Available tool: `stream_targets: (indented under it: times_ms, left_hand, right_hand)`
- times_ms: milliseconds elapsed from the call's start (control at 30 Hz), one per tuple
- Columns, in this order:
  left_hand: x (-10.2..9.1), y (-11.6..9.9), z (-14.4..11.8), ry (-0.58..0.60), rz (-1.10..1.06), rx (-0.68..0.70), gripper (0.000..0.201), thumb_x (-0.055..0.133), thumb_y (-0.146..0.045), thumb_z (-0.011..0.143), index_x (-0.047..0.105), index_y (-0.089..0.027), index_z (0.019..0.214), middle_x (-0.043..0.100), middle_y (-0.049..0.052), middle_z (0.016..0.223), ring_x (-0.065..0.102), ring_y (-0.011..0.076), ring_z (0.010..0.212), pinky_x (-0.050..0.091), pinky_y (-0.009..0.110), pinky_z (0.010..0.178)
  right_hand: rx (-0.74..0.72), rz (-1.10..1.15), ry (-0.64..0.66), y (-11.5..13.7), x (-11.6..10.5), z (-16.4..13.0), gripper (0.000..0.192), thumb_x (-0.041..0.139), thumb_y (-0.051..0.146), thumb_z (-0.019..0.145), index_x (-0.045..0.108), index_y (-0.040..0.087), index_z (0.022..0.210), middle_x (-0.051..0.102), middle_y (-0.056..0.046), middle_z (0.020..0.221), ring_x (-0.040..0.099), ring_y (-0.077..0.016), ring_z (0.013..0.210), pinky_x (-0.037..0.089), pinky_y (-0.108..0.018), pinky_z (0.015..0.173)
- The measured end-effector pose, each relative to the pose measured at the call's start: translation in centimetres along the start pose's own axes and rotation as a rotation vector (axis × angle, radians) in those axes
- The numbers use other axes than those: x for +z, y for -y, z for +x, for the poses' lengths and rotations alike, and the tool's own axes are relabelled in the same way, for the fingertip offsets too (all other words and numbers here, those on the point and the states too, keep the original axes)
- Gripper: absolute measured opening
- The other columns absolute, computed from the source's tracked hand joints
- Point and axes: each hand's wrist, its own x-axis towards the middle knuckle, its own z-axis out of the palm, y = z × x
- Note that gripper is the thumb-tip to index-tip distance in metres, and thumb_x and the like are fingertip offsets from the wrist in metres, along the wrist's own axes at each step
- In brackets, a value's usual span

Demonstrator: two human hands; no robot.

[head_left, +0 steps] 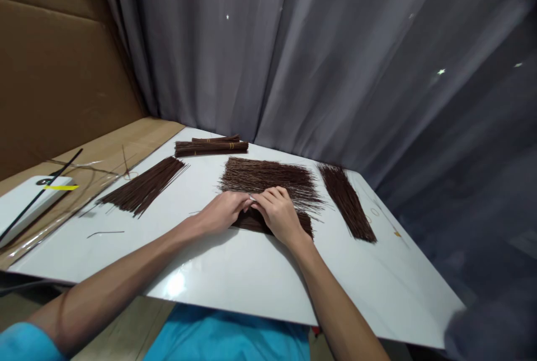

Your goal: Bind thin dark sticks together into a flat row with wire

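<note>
My left hand (230, 207) and my right hand (279, 210) meet at the fingertips over a near bundle of dark brown thin sticks (305, 225). The fingers of both hands are curled into a pinch, and whatever is between the tips is too small to make out. Part of the near bundle is hidden under my hands. Just beyond them lies a wide, loose pile of brown sticks (268, 173), its ends uneven and spread toward the right.
A loose stick bundle (145, 186) lies left, another (348, 202) right. Banded bundles (212, 148) are at the back of the white table (235, 271). Rubber bands (375, 212) lie at right. A white box (31, 201) with a black strap stands left, below cardboard (62, 81).
</note>
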Motion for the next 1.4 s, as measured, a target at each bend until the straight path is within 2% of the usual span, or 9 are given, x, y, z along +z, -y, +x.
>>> stream_targets:
  times_ms: [200,400,567,700,867,967,1100,1200,1400]
  left_hand:
    - [-0.8,0.3,0.1,0.113,0.104,0.115,0.025,0.047,-0.02,0.105,0.051,-0.021,0.081,0.066,0.004,0.074,0.054,0.0191,0.061,0.031,0.034,0.062]
    - [-0.7,0.8,0.1,0.11,0.108,0.151,0.019,0.049,-0.014,0.101,0.056,-0.021,0.085,0.067,0.004,0.076,0.056,0.0193,0.063,0.033,0.033,0.063]
    - [-0.5,1.1,0.2,0.119,0.162,0.126,0.023,0.046,-0.023,0.108,0.059,-0.02,0.088,0.067,0.005,0.077,0.057,0.02,0.063,0.032,0.033,0.063]
    - [-0.5,0.6,0.3,0.134,0.181,0.125,0.033,0.042,-0.036,0.113,0.062,-0.021,0.092,0.069,0.006,0.083,0.061,0.0214,0.07,0.035,0.033,0.065]
    - [-3.8,2.3,0.9,-0.039,0.314,0.108,0.04,0.037,-0.042,0.115,0.069,-0.019,0.109,0.071,0.01,0.105,0.065,0.0247,0.096,0.045,0.036,0.088]
    - [-7.7,6.0,0.3,-0.251,0.522,-0.105,0.034,0.042,-0.038,0.112,0.068,-0.017,0.12,0.068,0.015,0.119,0.062,0.0299,0.108,0.043,0.042,0.098]
    - [-11.6,11.6,-2.3,-0.322,0.715,-0.477,0.035,0.057,-0.043,0.104,0.065,-0.011,0.114,0.067,0.023,0.116,0.061,0.0372,0.11,0.041,0.046,0.098]
    - [-12.4,14.3,-4.1,-0.234,0.736,-0.643,0.049,0.062,-0.055,0.1,0.064,-0.008,0.11,0.069,0.025,0.113,0.062,0.0383,0.107,0.042,0.045,0.095]
    - [-12.0,16.2,-4.4,-0.109,0.653,-0.764,0.045,0.064,-0.049,0.099,0.066,-0.007,0.116,0.071,0.028,0.12,0.065,0.0395,0.112,0.043,0.044,0.096]
  right_hand:
    - [-0.084,-0.017,0.061,0.3,-1.0,0.0,0.027,0.049,0.022,0.113,0.075,0.019,0.106,0.071,-0.007,0.092,0.056,-0.0222,0.089,0.042,-0.038,0.089]
    - [0.051,0.215,0.055,0.9,-1.3,0.1,0.033,0.051,0.034,0.114,0.076,0.021,0.096,0.068,-0.003,0.086,0.056,-0.0175,0.077,0.04,-0.034,0.083]
    - [0.103,0.288,0.1,0.9,-1.5,0.0,0.027,0.053,0.027,0.113,0.078,0.025,0.103,0.069,-0.001,0.085,0.058,-0.0156,0.073,0.037,-0.032,0.076]
    - [0.107,0.231,0.117,1.1,-1.8,0.0,0.027,0.056,0.021,0.111,0.078,0.025,0.095,0.07,0.001,0.081,0.053,-0.0147,0.065,0.034,-0.033,0.075]
    - [0.166,0.142,0.076,-1.1,-1.8,-0.3,0.025,0.059,0.015,0.108,0.079,0.025,0.098,0.072,-0.002,0.085,0.058,-0.0179,0.075,0.034,-0.035,0.079]
    - [0.263,0.104,-0.029,-4.2,-1.4,-0.1,0.021,0.061,0.022,0.109,0.081,0.026,0.106,0.075,-0.005,0.095,0.061,-0.022,0.087,0.035,-0.038,0.083]
    - [0.285,-0.034,-0.069,-6.9,-1.0,0.2,0.02,0.063,0.027,0.108,0.082,0.027,0.114,0.075,-0.01,0.108,0.059,-0.028,0.103,0.036,-0.045,0.093]
    - [0.25,-0.052,-0.038,-6.4,-0.9,-0.1,0.021,0.063,0.026,0.107,0.08,0.025,0.12,0.072,-0.012,0.118,0.057,-0.0294,0.111,0.037,-0.046,0.096]
    - [0.17,0.089,0.27,-3.3,-0.4,-0.9,0.02,0.059,0.028,0.11,0.079,0.024,0.109,0.074,-0.007,0.106,0.06,-0.0226,0.101,0.04,-0.035,0.088]
